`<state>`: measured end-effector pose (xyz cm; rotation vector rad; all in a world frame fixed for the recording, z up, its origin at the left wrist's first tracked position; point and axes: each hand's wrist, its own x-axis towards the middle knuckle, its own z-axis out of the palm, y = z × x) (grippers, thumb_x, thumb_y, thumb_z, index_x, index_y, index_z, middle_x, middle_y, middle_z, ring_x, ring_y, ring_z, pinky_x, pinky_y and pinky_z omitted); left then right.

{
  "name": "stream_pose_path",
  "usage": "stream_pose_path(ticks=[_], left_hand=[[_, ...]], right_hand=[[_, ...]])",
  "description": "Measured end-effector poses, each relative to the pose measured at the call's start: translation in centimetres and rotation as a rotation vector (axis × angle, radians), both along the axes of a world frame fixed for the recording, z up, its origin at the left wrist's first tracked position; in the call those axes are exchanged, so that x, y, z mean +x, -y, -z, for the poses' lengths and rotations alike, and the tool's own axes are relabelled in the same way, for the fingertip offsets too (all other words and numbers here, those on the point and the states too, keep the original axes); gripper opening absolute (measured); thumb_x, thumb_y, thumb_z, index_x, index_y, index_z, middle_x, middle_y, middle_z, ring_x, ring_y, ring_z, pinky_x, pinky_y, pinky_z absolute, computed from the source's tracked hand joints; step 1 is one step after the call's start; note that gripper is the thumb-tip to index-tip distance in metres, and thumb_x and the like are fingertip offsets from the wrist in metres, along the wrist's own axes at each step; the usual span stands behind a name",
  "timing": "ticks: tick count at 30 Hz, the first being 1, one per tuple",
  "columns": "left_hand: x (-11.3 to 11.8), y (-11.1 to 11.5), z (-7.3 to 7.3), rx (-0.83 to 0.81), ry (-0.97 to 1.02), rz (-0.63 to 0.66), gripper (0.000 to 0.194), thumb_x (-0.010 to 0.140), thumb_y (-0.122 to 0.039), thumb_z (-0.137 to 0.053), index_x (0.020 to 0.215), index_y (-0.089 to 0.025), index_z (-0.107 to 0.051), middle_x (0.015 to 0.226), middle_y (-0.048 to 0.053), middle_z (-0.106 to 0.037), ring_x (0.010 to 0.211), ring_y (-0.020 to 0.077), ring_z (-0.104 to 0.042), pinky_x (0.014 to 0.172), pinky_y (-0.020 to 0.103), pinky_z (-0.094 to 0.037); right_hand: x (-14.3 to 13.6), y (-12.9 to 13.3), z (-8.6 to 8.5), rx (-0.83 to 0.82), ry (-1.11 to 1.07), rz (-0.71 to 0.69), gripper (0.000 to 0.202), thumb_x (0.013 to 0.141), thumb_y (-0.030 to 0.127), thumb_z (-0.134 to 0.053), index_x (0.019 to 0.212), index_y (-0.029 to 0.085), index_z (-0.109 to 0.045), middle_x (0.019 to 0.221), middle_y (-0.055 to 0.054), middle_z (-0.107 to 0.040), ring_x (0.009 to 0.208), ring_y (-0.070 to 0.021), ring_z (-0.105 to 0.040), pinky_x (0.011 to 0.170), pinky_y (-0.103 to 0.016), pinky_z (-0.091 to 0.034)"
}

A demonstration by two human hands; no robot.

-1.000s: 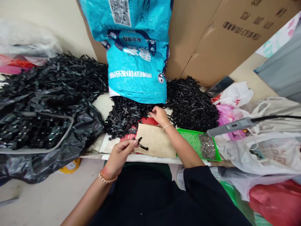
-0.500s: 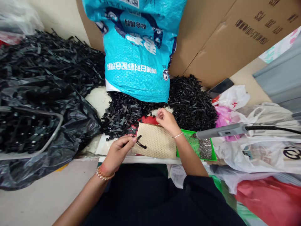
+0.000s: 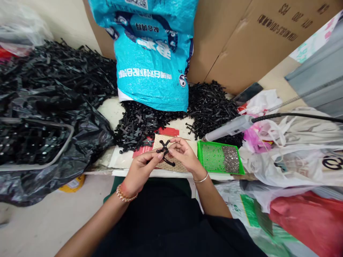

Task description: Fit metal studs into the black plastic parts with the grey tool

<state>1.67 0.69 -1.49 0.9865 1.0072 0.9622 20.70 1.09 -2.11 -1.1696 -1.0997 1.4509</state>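
Observation:
Over the beige textured pad (image 3: pixel 175 167), my left hand (image 3: pixel 142 167) pinches black plastic pieces (image 3: pixel 165 145), which form a crossed shape with a curved arm below. My right hand (image 3: pixel 184 153) is closed on the same pieces from the right, its fingertips close to the left ones. How the pieces join is too small to tell. Right of the pad lies a green tray (image 3: pixel 198 157) with small metal bits (image 3: pixel 232 160) at its right end. An electric screwdriver (image 3: pixel 227 127) rests at the tray's upper left corner.
Heaps of black parts (image 3: pixel 136 125) lie behind the pad, under and beside a blue sack (image 3: pixel 152 78). Black plastic sheeting and a wire-rimmed basket (image 3: pixel 70 137) stand left. Plastic bags (image 3: pixel 289 164) crowd the right, below a phone (image 3: pixel 248 93). Cardboard (image 3: pixel 235 43) stands behind.
My right hand has come down and left from near the heap to the pieces at my left hand. A crossed piece now shows there. The screwdriver's tip has shifted left and up.

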Motion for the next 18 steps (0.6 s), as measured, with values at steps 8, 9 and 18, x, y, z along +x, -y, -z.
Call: stream_pose_path(ticks=[8,9,18], left_hand=[[-0.4,0.4,-1.8,0.061,-0.085,0.184,0.032,0.076,-0.052,-0.079,0.077,-0.02,-0.082,0.088,0.01,-0.078,0.088,0.0263,-0.069,0.084,0.037,-0.056],[-0.3,0.5,-1.9,0.043,-0.091,0.184,0.032,0.076,-0.052,-0.079,0.078,-0.02,-0.082,0.087,0.01,-0.078,0.085,0.0256,-0.069,0.082,0.037,-0.057],[0.5,1.8,-1.6,-0.291,0.18,0.117,0.037,0.065,-0.048,-0.09,0.085,-0.017,-0.083,0.088,0.011,-0.079,0.089,0.025,-0.073,0.087,0.037,-0.059]], right_hand=[[2.6,-1.2,-4.1,0.251,0.386,-0.25,0.031,0.089,0.028,-0.067,0.119,0.031,-0.072,0.12,-0.002,-0.072,0.103,-0.0148,-0.068,0.089,-0.03,-0.057],[2.6,-1.4,-4.5,0.272,0.432,-0.324,0.027,0.09,0.029,-0.066,0.116,0.029,-0.073,0.112,-0.002,-0.075,0.098,-0.015,-0.069,0.087,-0.031,-0.057],[3.6,-0.6,-4.3,0.122,0.313,-0.495,0.041,0.082,0.026,-0.073,0.123,0.025,-0.07,0.093,-0.001,-0.076,0.073,-0.0109,-0.07,0.067,-0.023,-0.057]])
